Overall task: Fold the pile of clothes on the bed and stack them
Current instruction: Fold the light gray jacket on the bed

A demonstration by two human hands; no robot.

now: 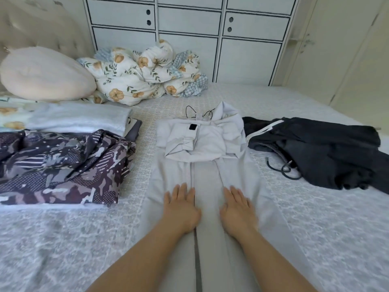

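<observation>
Mid-bed, light grey jacket (202,148) spread flat, sleeves folded across chest, black patch on one cuff, zipper line running toward camera. Left hand (180,207) and right hand (237,209) both flat on lower half, one each side of zipper, fingers straight, grip on nothing. Left of jacket: camo-print garment (63,165), loose. Right: dark garment (328,152) with white stripes and drawcord, crumpled. Far side: floral duvet (143,72) bunched up, round pillow (46,74), white cabinet (189,28) behind bed (315,228).
</observation>
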